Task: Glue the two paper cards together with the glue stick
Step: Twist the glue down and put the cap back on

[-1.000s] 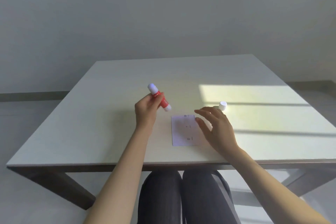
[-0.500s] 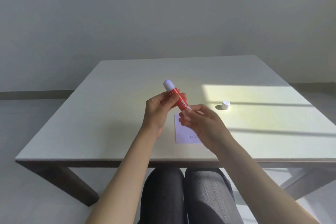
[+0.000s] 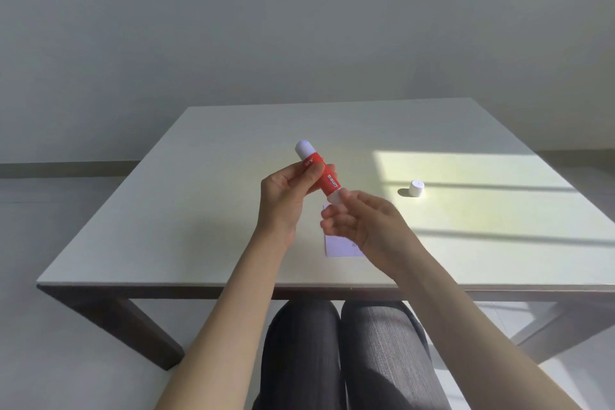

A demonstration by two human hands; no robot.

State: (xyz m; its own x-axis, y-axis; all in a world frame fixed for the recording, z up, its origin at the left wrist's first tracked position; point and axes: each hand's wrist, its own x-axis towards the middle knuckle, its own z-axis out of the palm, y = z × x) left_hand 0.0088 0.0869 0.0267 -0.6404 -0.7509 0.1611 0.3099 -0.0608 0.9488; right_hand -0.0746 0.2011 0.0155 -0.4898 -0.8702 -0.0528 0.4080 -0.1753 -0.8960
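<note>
My left hand [image 3: 286,200] grips a red glue stick [image 3: 321,176] by its middle, held tilted above the table with one white end up and to the left. My right hand [image 3: 362,225] pinches the stick's lower white end with thumb and fingertips. The stick's white cap [image 3: 416,188] stands alone on the table to the right, in a sunlit patch. Under my right hand a white paper card [image 3: 339,248] lies flat near the table's front edge, mostly covered by the hand. I cannot tell whether it is one card or two stacked.
The pale square table [image 3: 199,210] has dark legs and a front edge just above my knees [image 3: 342,343]. A grey wall and floor lie behind it. Sunlight falls across the table's right side.
My right hand lifted off the card and came up to the glue stick's lower end. My left hand carried the stick slightly right and toward the card.
</note>
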